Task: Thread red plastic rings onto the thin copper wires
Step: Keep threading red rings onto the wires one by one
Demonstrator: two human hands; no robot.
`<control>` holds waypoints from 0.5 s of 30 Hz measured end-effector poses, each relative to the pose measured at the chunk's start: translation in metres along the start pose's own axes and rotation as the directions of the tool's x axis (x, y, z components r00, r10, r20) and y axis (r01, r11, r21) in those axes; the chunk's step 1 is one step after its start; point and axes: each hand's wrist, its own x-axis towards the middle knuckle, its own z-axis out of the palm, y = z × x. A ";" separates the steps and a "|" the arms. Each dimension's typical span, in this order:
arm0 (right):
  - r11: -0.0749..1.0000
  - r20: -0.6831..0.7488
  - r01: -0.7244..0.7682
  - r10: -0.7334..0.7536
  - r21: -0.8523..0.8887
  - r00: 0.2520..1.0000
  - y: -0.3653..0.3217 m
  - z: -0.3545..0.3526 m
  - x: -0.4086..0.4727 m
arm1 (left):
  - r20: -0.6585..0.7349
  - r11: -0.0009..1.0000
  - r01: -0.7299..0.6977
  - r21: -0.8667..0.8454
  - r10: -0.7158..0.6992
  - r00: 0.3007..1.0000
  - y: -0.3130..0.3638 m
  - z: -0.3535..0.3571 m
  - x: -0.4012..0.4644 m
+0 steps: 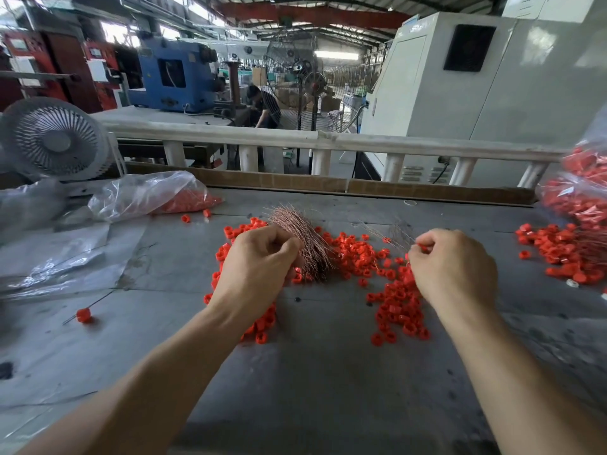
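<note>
My left hand (259, 267) is closed around a thick bundle of thin copper wires (303, 238) whose ends fan out above my fist. My right hand (453, 267) pinches a small red ring (423, 247) between thumb and finger, with a few thin wires (391, 234) sticking out up and left from that pinch. Loose red plastic rings (358, 254) lie scattered on the grey table between and under both hands, with a denser patch (399, 310) below my right wrist.
A pile of rings on wires (565, 251) lies at the right, beside a clear bag of red rings (588, 192). Another clear bag (147, 195) and a white fan (54, 139) sit at the left. One ring on a wire (83, 314) lies alone.
</note>
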 end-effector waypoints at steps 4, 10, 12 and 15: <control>0.997 0.016 -0.071 0.072 -0.026 0.997 0.009 0.000 0.006 | -0.007 0.996 -0.041 0.078 0.042 0.999 -0.002 -0.002 0.000; 0.987 0.119 -0.137 0.147 -0.088 0.982 0.013 0.001 0.006 | -0.016 0.989 -0.053 0.141 0.056 0.998 -0.004 -0.003 0.001; 0.988 0.138 -0.132 0.142 -0.083 0.980 0.012 0.000 0.005 | -0.016 0.986 -0.053 0.159 0.057 0.998 -0.004 -0.003 0.001; 0.996 0.081 -0.084 0.087 -0.043 0.993 0.007 -0.002 0.004 | -0.036 0.983 -0.049 0.176 0.056 0.998 -0.002 -0.004 0.002</control>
